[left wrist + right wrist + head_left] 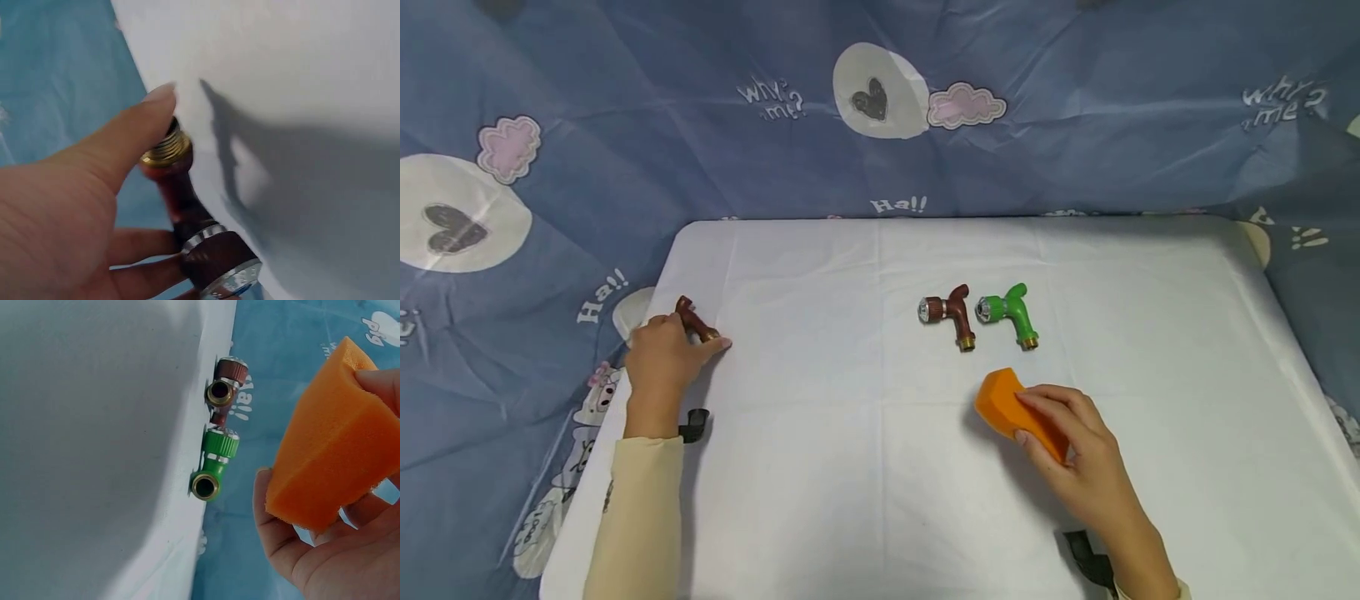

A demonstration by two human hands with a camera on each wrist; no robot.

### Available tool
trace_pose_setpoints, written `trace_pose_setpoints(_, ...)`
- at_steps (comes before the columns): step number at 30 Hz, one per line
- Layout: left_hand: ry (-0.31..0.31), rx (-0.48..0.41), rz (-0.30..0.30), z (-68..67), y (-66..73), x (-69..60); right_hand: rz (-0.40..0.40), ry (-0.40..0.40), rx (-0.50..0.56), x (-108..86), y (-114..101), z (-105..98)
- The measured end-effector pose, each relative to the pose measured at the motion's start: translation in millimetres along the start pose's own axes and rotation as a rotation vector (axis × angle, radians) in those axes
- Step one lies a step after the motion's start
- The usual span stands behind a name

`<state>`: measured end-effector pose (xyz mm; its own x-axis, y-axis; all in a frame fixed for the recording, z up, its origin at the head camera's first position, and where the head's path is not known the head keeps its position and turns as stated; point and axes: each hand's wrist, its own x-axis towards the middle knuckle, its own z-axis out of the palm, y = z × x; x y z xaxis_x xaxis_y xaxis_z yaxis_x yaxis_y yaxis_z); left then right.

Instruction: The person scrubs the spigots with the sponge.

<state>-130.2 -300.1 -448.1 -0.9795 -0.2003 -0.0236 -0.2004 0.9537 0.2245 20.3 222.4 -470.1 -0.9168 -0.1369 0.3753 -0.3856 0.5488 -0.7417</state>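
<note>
At the table's left edge my left hand (662,358) holds a dark brown tap (694,321). In the left wrist view the thumb lies by the threaded brass end of this tap (177,194), while the fingers reach the silver-capped knob. My right hand (1086,454) grips an orange sponge block (1018,412) between thumb and fingers, over the right half of the table. Just beyond the sponge lie a second brown tap (957,315) and a green tap (1017,313), side by side. Neither of those two is touched by a hand.
A white cloth covers the table (805,483). Blue printed fabric (700,108) hangs behind it and runs along the left side. Black wrist-camera parts (694,425) show beside the left wrist and near the right wrist.
</note>
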Motion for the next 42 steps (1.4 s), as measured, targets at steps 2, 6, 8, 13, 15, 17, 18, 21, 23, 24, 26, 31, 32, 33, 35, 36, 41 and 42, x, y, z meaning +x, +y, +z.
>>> trace_pose_setpoints(2,0.051,-0.048,0.019,-1.4,10.2,-6.1,-0.018,0.006,0.008,1.5,-1.8,0.2)
trace_pose_setpoints(6,0.086,-0.188,0.083,-8.6,37.8,-16.2,-0.048,0.01,0.025,5.0,-6.6,0.8)
trace_pose_setpoints(8,0.044,-0.256,0.115,-12.7,53.3,-21.0,-0.049,0.004,0.028,7.2,-9.4,0.5)
trace_pose_setpoints(13,-0.159,-0.475,0.142,-22.1,87.5,-34.3,-0.065,-0.01,0.028,13.7,-16.5,-1.2)
trace_pose_setpoints(15,-0.221,-0.584,0.166,-23.9,99.4,-40.2,-0.094,-0.003,0.039,16.6,-19.4,-1.9)
trace_pose_setpoints(17,-0.278,-0.729,0.22,-24.7,111.1,-47.3,-0.125,0.0,0.055,20.4,-23.6,-2.2)
trace_pose_setpoints(18,-0.303,-0.797,0.261,-24.6,117.4,-51.0,-0.14,0.002,0.062,22.7,-26.5,-2.2)
trace_pose_setpoints(21,-0.391,-1.008,0.384,-22.1,136.4,-63.6,-0.201,0.018,0.068,30.4,-38.4,-1.3)
trace_pose_setpoints(23,-0.447,-1.121,0.446,-19.3,147.8,-72.4,-0.245,0.031,0.078,36.8,-48.4,-0.4)
trace_pose_setpoints(24,-0.469,-1.166,0.469,-18.0,153.1,-76.7,-0.269,0.037,0.086,40.3,-53.9,0.4)
trace_pose_setpoints(26,-0.519,-1.245,0.486,-15.8,162.4,-85.5,-0.327,0.048,0.113,47.7,-65.3,2.5)
trace_pose_setpoints(31,-0.63,-1.344,0.455,-10.6,180.0,-105.3,-0.452,0.036,0.155,62.9,-89.9,13.5)
trace_pose_setpoints(32,-0.644,-1.335,0.447,-9.6,182.7,-108.8,-0.469,0.03,0.15,64.8,-94.0,16.0)
trace_pose_setpoints(33,-0.653,-1.326,0.436,-8.4,184.8,-112.1,-0.489,0.028,0.144,66.6,-97.6,18.7)
trace_pose_setpoints(35,-0.666,-1.307,0.433,-5.6,188.3,-117.4,-0.53,0.033,0.124,69.8,-103.4,23.5)
trace_pose_setpoints(36,-0.67,-1.301,0.431,-4.2,189.6,-119.4,-0.549,0.041,0.112,71.2,-105.5,25.6)
trace_pose_setpoints(41,-0.699,-1.326,0.457,-0.2,192.4,-126.0,-0.587,0.064,0.063,77.3,-109.9,29.3)
trace_pose_setpoints(42,-0.709,-1.338,0.454,-0.2,192.3,-127.0,-0.586,0.065,0.058,78.6,-109.6,28.8)
